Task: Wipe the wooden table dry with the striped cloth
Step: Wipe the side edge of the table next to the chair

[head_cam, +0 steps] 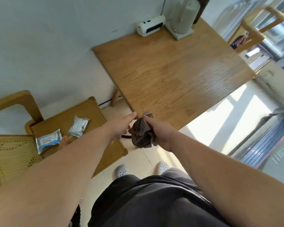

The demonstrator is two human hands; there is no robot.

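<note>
The wooden table (175, 69) stretches ahead of me, its near corner just beyond my hands. My right hand (161, 133) is shut on the striped cloth (140, 133), a brown bunched wad with dark stripes held at the table's near corner, partly hanging below the edge. To the left of the cloth, my left hand (121, 125) reaches toward the same corner with fingers extended; it holds nothing that I can see. Its fingertips lie close to the cloth and the table edge.
A white heater-like device (150, 27) and a paper towel roll on a stand (183, 18) sit at the table's far end by the wall. A wooden chair (69, 126) at left carries two packets (79, 126). Another chair (259, 23) stands far right, by a window.
</note>
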